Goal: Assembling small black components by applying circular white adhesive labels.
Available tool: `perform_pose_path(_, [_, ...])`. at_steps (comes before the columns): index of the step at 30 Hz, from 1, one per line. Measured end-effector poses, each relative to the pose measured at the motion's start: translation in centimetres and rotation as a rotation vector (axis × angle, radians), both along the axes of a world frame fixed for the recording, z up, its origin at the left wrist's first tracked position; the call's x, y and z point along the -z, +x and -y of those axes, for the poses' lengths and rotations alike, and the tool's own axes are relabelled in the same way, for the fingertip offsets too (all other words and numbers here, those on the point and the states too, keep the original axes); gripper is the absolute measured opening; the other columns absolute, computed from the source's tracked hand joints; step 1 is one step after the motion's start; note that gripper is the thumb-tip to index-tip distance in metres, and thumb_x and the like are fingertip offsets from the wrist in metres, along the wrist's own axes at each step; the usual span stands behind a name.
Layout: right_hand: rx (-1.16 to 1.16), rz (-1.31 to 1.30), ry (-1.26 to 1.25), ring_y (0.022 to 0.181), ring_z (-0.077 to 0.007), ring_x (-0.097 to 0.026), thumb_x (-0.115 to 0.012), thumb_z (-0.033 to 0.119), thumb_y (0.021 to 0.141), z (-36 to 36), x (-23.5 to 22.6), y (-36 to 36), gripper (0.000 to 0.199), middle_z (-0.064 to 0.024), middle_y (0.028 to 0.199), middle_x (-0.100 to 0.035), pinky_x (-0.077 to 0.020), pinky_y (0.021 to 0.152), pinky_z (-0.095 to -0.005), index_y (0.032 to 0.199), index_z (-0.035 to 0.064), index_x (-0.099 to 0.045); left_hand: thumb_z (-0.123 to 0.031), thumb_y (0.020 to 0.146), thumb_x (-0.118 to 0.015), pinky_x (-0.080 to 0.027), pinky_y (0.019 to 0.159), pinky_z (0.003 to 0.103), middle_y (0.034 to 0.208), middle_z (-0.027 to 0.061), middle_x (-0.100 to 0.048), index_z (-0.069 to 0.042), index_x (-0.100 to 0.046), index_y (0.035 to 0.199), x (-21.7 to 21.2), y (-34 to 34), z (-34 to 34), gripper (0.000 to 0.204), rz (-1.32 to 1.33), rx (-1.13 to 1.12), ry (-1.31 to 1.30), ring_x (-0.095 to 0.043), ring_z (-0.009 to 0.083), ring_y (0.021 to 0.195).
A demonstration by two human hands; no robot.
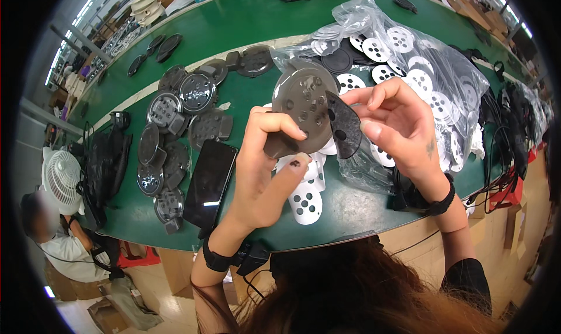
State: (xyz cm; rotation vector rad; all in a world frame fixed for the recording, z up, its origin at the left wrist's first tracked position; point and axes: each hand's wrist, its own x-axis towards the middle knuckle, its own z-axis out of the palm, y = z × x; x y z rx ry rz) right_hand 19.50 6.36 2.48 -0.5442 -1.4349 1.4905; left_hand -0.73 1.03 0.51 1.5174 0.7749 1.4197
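My left hand (260, 179) is closed on a round, smoky grey plastic cover (301, 91), its lower edge between thumb and fingers. Small raised bosses and holes dot the cover's face. At the cover's right edge, my right hand (403, 126) pinches a thin dark speckled piece (349, 129) with holes and a curved edge. Whether this piece touches the cover, I cannot tell. White sheets with punched holes (305, 203) lie below the hands. More white discs (421, 82) spill from a clear plastic bag (374, 18) beyond my right hand.
Several grey plastic covers (197, 92) lie in a cluster on the green table (280, 237) at left, beside a black phone (210, 185). A white fan (61, 173) and a seated person (73, 249) are at far left. Dark cables (497, 118) lie at right.
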Motion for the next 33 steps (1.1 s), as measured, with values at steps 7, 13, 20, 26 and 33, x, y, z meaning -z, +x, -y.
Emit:
perform_pose_path(7, [0.035,0.066,0.133,0.088,-0.0109,-0.056,-0.060,-0.002,0.078,0.2,0.2,-0.3,0.014,-0.0140,0.103,-0.058,-0.0482,0.077,-0.0246,0.089,0.0000,-0.052,0.004,0.071,-0.057,-0.045,0.070,0.024,0.094,0.0088,-0.042,-0.003,-0.054,0.104,-0.2,1.3,0.4,0.034,-0.187,-0.138,0.094,-0.050,0.0145,0.082])
perform_pose_path(13, [0.023,0.079,0.172,0.090,-0.0138,-0.057,-0.061,-0.001,0.077,0.3,0.0,-0.3,0.014,-0.0142,0.106,-0.057,-0.0486,0.077,-0.0263,0.091,-0.0006,-0.058,0.001,0.069,-0.059,-0.043,0.066,0.025,0.085,0.0091,-0.050,-0.005,-0.061,0.101,-0.5,1.4,0.5,0.033,-0.311,-0.269,0.225,-0.048,0.0167,0.076])
perform_pose_path(20, [-0.018,0.148,0.224,0.095,-0.0149,-0.056,-0.070,0.004,0.073,0.2,-0.1,-0.1,0.018,-0.0133,0.109,-0.056,-0.0483,0.079,-0.0267,0.090,0.0011,-0.063,-0.001,0.068,-0.059,-0.042,0.063,0.027,0.084,0.0091,-0.049,-0.005,-0.062,0.102,-0.5,1.4,0.6,0.034,-0.332,-0.292,0.235,-0.048,0.0172,0.075])
perform_pose_path(26, [0.040,0.183,0.165,0.096,-0.0138,-0.055,-0.077,0.006,0.067,0.4,0.1,-0.2,0.028,-0.0117,0.110,-0.054,-0.0465,0.079,-0.0260,0.089,0.0030,-0.061,-0.001,0.068,-0.060,-0.043,0.063,0.026,0.088,0.0104,-0.046,-0.004,-0.061,0.103,-0.4,1.3,0.6,0.035,-0.331,-0.282,0.242,-0.049,0.0166,0.073])
perform_pose_path(33, [0.038,0.195,0.153,0.098,-0.0141,-0.054,-0.077,0.006,0.067,0.5,-0.1,-0.3,0.031,-0.0122,0.110,-0.054,-0.0459,0.081,-0.0267,0.091,0.0037,-0.056,0.001,0.069,-0.058,-0.045,0.064,0.025,0.091,0.0109,-0.045,-0.004,-0.060,0.104,-0.7,1.2,0.5,0.036,-0.411,-0.255,0.274,-0.052,0.0153,0.073])
